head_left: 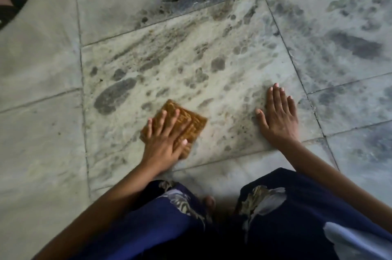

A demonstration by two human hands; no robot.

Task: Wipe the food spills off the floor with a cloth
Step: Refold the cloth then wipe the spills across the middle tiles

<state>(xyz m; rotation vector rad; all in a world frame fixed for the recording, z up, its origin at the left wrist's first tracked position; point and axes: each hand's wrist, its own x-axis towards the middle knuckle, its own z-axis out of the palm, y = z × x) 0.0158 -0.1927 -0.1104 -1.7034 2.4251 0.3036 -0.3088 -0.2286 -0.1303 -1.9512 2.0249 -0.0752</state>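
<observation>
**Folded cloth pressed to a stained tile**

The left hand [163, 143] lies flat on a folded, mustard-brown woven cloth [186, 123], fingers spread and extended over its near-left part, the thumb pressing its lower edge; nothing is clenched, the palm simply bears down on the fabric. The cloth sits on the pale grey stone-tiled floor [42, 132], in the lower-left part of a large tile covered with dark smears and blotchy spills [191, 62] (the heaviest patches run diagonally toward the upper tiles, with an elongated dark blotch just beyond the cloth to its left).

The right hand [280, 115] rests palm-down on the same tile, well apart from the cloth, fingers straight and together, holding nothing.

Below both forearms, the person's knees are covered in dark blue fabric with a pale floral print [297, 217], and a bare toe [210, 201] shows between them. A dark, blurred object occupies the upper-left corner; I cannot tell what it is.
</observation>
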